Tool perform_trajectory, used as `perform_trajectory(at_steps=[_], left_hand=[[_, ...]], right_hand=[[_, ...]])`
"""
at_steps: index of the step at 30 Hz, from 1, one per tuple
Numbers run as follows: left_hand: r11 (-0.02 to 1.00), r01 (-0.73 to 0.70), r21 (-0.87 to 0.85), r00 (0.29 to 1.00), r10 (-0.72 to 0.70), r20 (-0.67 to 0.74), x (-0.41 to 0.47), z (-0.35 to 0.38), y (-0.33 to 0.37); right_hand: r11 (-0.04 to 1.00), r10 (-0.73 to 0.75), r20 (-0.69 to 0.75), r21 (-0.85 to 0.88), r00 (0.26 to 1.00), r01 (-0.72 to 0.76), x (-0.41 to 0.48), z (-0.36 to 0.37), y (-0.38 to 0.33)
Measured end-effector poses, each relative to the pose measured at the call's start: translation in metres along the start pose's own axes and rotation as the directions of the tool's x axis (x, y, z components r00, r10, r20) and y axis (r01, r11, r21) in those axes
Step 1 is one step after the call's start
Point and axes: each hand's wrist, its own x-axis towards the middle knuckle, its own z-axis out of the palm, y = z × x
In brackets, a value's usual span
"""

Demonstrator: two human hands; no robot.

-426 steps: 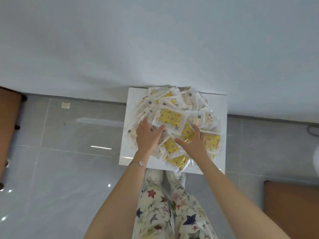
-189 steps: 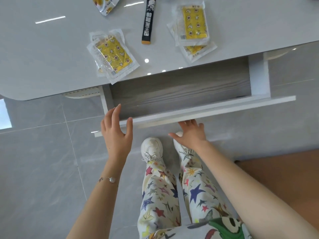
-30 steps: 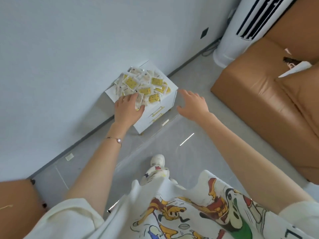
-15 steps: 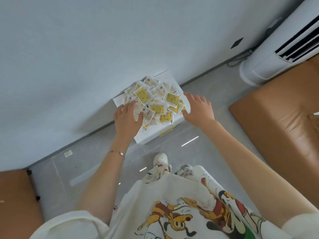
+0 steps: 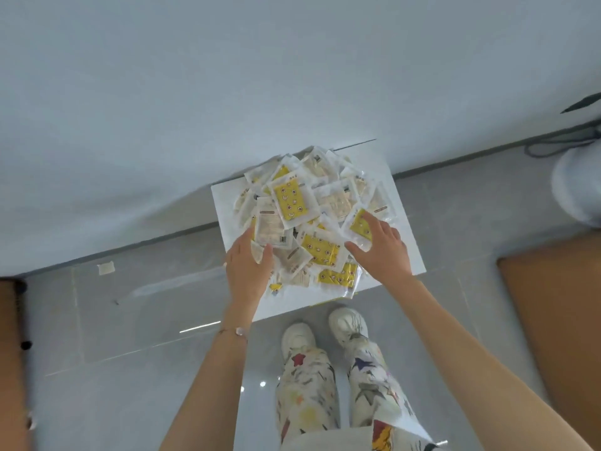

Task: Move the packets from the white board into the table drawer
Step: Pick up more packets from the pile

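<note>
A heap of packets (image 5: 294, 198), some yellow and some pale in clear wrappers, covers the white board (image 5: 398, 203), which stands on the floor against the wall. My left hand (image 5: 248, 266) is at the heap's near left edge, fingers tucked under a pale packet (image 5: 270, 224) and thumb on top of it. My right hand (image 5: 382, 253) rests on the near right of the heap, fingers spread, with its index finger on a yellow packet (image 5: 357, 222). The table drawer is out of view.
A white wall rises just behind the board. A brown sofa (image 5: 553, 320) stands to the right and brown furniture (image 5: 9, 353) at the far left. A white appliance (image 5: 579, 190) with a cable is at the right. My feet (image 5: 325, 333) stand on grey tiles before the board.
The view has swung down over the board. Both hands have moved from its near edge onto the heap, and my left hand has taken hold of a packet.
</note>
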Motion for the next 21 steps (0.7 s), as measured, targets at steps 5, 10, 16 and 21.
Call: perform_trajectory(at_steps=[5,10,16,21], left_hand=[[0.993,0.107,-0.057,0.992,-0.110,-0.060,0.019,0.038,-0.020],[0.977,0.193,-0.087,0.972,-0.202,-0.122,0.031,0.056,-0.009],[0.961,0.274,0.036,0.951,-0.265,-0.158,0.040,0.063,-0.008],[0.953,0.304,-0.020,0.936,-0.302,-0.181,0.036,0.063,-0.019]], right_hand=[[0.999,-0.020,-0.022,-0.051,1.000,0.018,0.031,0.043,0.006],[0.998,-0.054,0.017,-0.029,0.998,0.054,0.037,0.066,-0.002],[0.952,0.031,0.084,0.301,0.996,-0.055,0.041,0.065,-0.002],[0.875,0.110,0.087,0.464,0.990,-0.137,0.043,0.052,0.002]])
